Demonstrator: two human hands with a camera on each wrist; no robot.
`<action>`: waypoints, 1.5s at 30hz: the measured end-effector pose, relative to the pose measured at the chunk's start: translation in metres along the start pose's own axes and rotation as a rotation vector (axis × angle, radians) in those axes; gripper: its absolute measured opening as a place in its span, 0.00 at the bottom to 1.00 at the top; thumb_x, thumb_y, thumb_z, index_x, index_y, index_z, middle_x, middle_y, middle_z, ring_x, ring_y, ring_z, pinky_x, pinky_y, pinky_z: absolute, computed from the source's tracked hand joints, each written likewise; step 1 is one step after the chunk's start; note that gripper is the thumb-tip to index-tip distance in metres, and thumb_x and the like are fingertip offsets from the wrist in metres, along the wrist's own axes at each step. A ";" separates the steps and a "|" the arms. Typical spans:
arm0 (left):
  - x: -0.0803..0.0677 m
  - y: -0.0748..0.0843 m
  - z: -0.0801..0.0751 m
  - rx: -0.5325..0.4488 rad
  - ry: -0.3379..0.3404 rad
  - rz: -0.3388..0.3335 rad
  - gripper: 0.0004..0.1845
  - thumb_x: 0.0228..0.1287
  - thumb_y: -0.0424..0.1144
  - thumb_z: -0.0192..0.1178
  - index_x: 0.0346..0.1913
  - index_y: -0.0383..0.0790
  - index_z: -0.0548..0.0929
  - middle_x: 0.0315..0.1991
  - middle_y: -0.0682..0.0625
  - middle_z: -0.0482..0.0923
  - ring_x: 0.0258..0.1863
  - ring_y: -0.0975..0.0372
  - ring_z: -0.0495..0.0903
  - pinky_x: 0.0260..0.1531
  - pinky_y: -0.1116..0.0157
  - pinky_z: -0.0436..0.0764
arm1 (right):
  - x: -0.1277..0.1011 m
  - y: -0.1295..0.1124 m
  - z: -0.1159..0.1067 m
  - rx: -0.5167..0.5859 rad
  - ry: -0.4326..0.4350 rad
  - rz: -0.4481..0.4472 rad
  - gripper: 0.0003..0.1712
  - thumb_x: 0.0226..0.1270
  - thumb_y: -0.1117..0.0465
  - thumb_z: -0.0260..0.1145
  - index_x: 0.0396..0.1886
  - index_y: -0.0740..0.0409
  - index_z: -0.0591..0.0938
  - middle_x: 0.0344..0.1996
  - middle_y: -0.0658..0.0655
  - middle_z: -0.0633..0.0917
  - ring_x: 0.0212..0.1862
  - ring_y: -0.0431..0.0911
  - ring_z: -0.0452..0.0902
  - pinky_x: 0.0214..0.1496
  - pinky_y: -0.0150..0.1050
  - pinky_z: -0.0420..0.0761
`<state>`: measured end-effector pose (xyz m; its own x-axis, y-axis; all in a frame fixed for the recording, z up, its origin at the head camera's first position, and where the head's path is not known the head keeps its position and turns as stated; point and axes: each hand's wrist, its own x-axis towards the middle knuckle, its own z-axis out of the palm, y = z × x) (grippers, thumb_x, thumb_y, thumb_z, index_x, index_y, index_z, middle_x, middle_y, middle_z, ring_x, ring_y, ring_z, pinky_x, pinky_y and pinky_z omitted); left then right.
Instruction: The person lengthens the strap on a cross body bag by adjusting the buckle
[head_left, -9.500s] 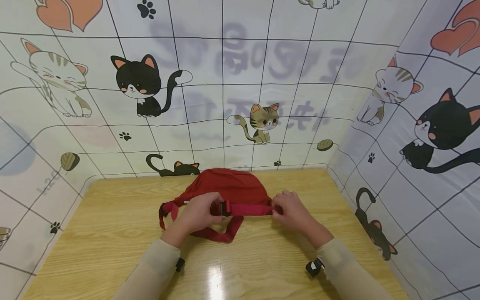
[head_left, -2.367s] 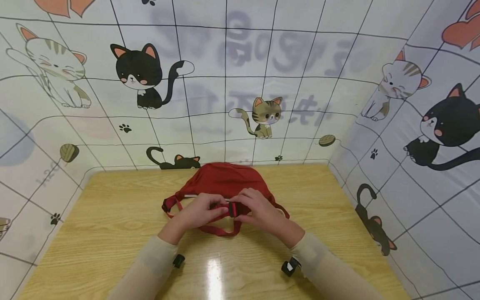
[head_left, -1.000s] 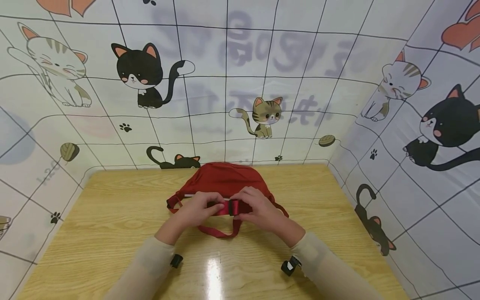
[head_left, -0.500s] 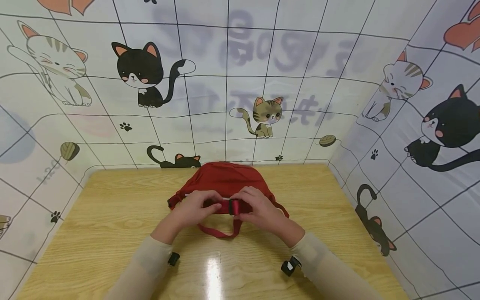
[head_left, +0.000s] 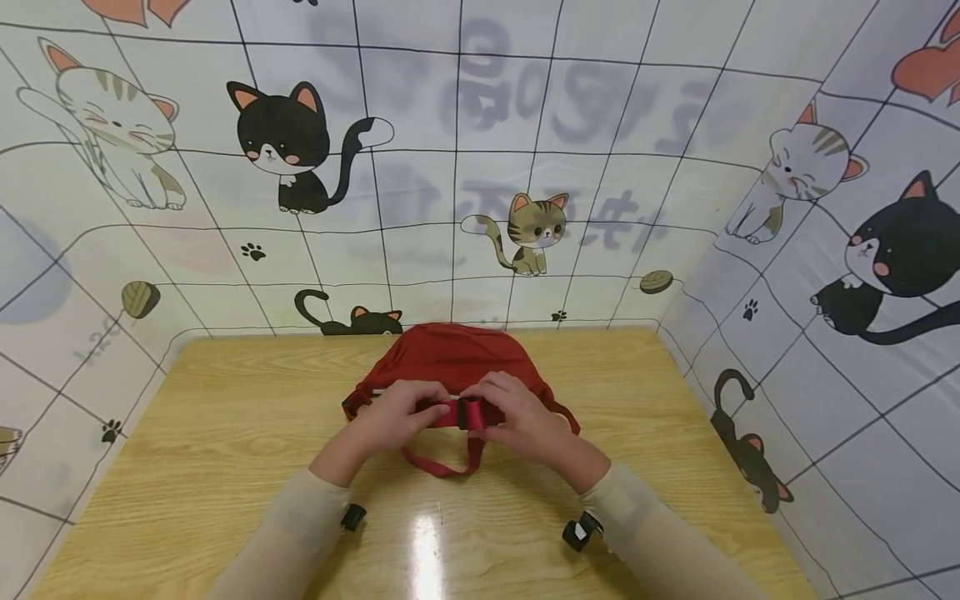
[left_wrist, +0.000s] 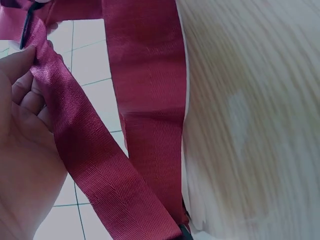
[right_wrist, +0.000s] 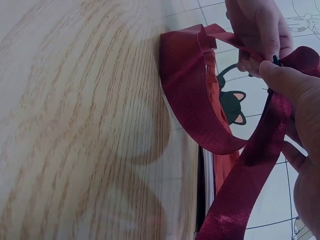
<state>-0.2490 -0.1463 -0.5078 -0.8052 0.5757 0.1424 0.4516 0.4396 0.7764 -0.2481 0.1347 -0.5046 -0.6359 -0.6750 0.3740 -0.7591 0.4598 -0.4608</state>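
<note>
A red waist bag [head_left: 459, 354] lies on the table in the head view, its strap [head_left: 442, 469] looping toward the front. The left hand [head_left: 392, 414] pinches the red strap just left of a black slider buckle [head_left: 462, 413]. On the buckle's other side, the right hand [head_left: 525, 423] grips the strap between thumb and fingers. In the left wrist view, the webbing [left_wrist: 95, 150] runs down from the left hand's thumb and fingers. The right wrist view has the right hand [right_wrist: 306, 107] with its thumb at the buckle; the left hand [right_wrist: 262, 27] is close beyond it.
The wooden table [head_left: 225, 467] extends around the bag and reflects light near its front. A cat-printed white sheet [head_left: 420, 183] stands behind the table and along its sides. Small black devices [head_left: 577, 533] sit at both wrists.
Since the earliest frame, the right hand has moved left from farther along the strap to the buckle. The strap's black fitting at the bag's left has shifted right; lately, the hands barely move.
</note>
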 end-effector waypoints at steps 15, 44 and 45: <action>-0.003 -0.005 -0.003 0.115 0.012 -0.074 0.03 0.81 0.44 0.68 0.51 0.56 0.89 0.42 0.65 0.85 0.43 0.65 0.83 0.49 0.58 0.84 | -0.002 0.000 -0.001 0.015 -0.010 0.028 0.32 0.66 0.56 0.86 0.68 0.44 0.83 0.56 0.43 0.82 0.61 0.42 0.74 0.63 0.45 0.81; -0.001 0.003 0.000 0.069 0.028 -0.023 0.08 0.81 0.40 0.68 0.55 0.57 0.89 0.49 0.65 0.87 0.48 0.65 0.84 0.54 0.55 0.86 | 0.004 -0.001 0.006 -0.039 0.045 -0.062 0.32 0.62 0.57 0.89 0.63 0.49 0.84 0.54 0.46 0.83 0.59 0.43 0.77 0.60 0.43 0.83; -0.001 0.002 -0.001 0.074 0.035 -0.026 0.09 0.81 0.39 0.68 0.56 0.57 0.89 0.50 0.64 0.87 0.50 0.65 0.84 0.56 0.53 0.86 | 0.004 -0.001 0.006 -0.042 0.048 -0.063 0.32 0.61 0.57 0.89 0.63 0.49 0.85 0.54 0.46 0.84 0.59 0.43 0.77 0.60 0.43 0.83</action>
<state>-0.2473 -0.1469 -0.5057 -0.8294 0.5396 0.1445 0.4561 0.5049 0.7328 -0.2495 0.1284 -0.5074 -0.5917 -0.6754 0.4401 -0.8025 0.4415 -0.4013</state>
